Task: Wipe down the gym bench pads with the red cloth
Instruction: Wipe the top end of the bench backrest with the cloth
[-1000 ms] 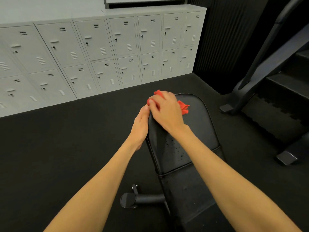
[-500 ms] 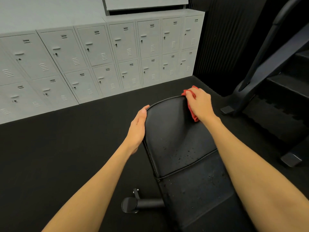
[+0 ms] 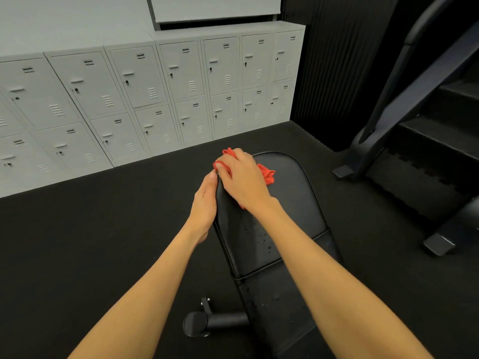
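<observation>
Cloth [image 3: 267, 173] lies bunched on the far left corner of the pad [image 3: 293, 203], held under the right grip [image 3: 243, 177] with curled fingers, while the left grip [image 3: 204, 204] rests straight-fingered against the pad's left edge.

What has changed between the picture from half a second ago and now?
The right hand, gripping the red cloth, swept across the bench pad from its far right edge to its far left corner, beside the left hand. The left hand stayed against the pad's left edge; droplets remain on the pad.
</observation>
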